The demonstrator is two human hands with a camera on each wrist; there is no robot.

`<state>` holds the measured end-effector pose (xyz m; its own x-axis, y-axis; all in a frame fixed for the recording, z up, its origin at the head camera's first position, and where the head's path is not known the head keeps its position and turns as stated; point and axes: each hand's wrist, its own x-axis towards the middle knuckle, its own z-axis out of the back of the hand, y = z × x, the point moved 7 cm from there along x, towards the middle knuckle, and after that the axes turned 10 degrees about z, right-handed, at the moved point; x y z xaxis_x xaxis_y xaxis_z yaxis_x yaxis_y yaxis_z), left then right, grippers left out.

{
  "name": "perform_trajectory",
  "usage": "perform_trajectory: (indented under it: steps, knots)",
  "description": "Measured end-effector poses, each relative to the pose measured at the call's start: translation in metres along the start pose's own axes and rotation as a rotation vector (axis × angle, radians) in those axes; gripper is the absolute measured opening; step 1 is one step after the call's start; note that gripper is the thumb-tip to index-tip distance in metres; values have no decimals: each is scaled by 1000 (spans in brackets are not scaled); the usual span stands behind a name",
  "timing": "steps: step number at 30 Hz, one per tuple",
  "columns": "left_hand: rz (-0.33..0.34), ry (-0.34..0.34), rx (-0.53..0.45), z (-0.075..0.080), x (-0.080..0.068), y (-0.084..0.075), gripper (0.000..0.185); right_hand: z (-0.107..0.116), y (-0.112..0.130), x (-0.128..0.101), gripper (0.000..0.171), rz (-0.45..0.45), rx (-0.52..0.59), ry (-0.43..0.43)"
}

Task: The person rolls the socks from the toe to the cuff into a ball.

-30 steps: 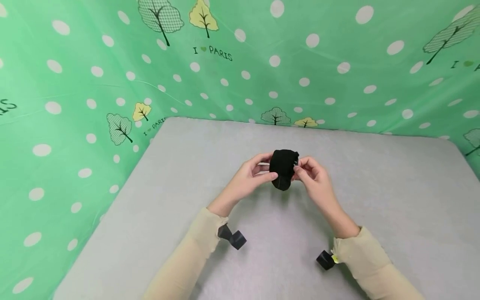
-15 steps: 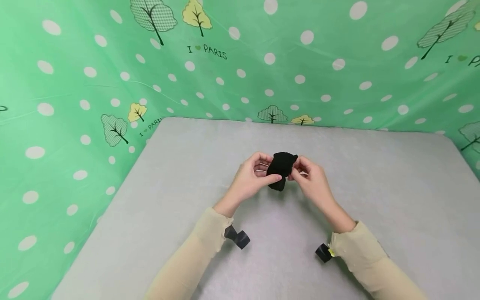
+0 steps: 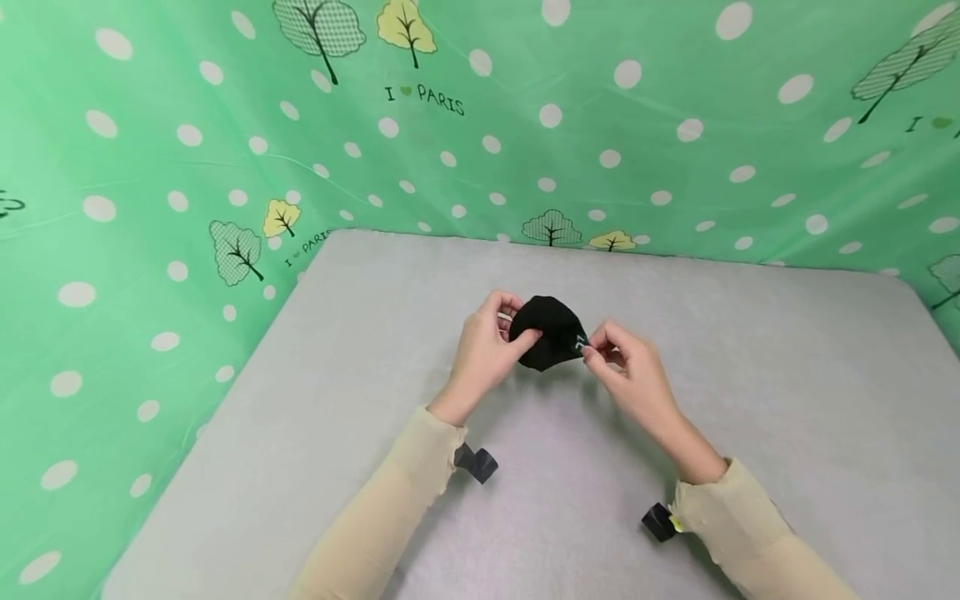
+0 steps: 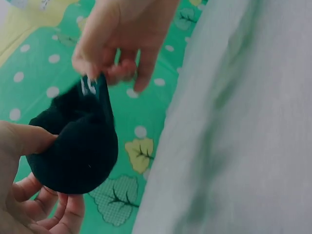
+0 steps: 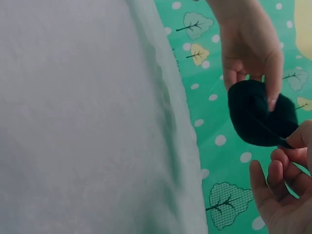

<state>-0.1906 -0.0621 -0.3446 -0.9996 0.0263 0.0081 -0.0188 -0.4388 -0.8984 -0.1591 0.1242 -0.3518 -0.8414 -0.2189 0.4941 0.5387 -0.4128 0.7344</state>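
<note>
- One black sock [image 3: 550, 332] is bunched into a soft, round ball, up in the air above the table [image 3: 750, 375], near its middle.
- It looks dark and fuzzy, with a tiny light mark at its right edge, by the fingers that pull it.
- Left hand [image 3: 486, 350] holds the ball: the thumb sits on the front and the curled fingers go round behind it.
- From the left wrist view, the sock [image 4: 78, 146] rests in that hand [image 4: 19, 185], thumb on one side and fingers below.
- Right hand [image 3: 630, 375] pinches the sock's right edge with thumb and first finger, shut tight on a small bit of cloth.
- Its other fingers are loosely curled and hold nothing.
- From the right wrist view, the sock [image 5: 261, 117] hangs between both hands, over the table edge and the green cloth [image 3: 150, 208] with dots and trees.
</note>
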Motion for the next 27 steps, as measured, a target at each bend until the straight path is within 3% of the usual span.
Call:
perform_trajectory:
  steps: [3, 8, 11, 18, 27]
  knots:
    - [19, 60, -30, -2, -1, 1, 35, 0, 0, -1, 12, -23, 41, 2]
    - [74, 264, -128, -16, -6, 2, 41, 0, -7, 0, 11, -145, 160, -21]
    - [91, 296, -150, -18, -8, 1, 43, -2, -10, 0, 11, -192, 202, -31]
    - [90, 221, -157, -15, -5, 0, 38, -4, -13, 1, 13, -184, 216, -18]
    - [-58, 12, 31, -2, 0, -6, 29, 2, -10, -4, 10, -120, 218, 50]
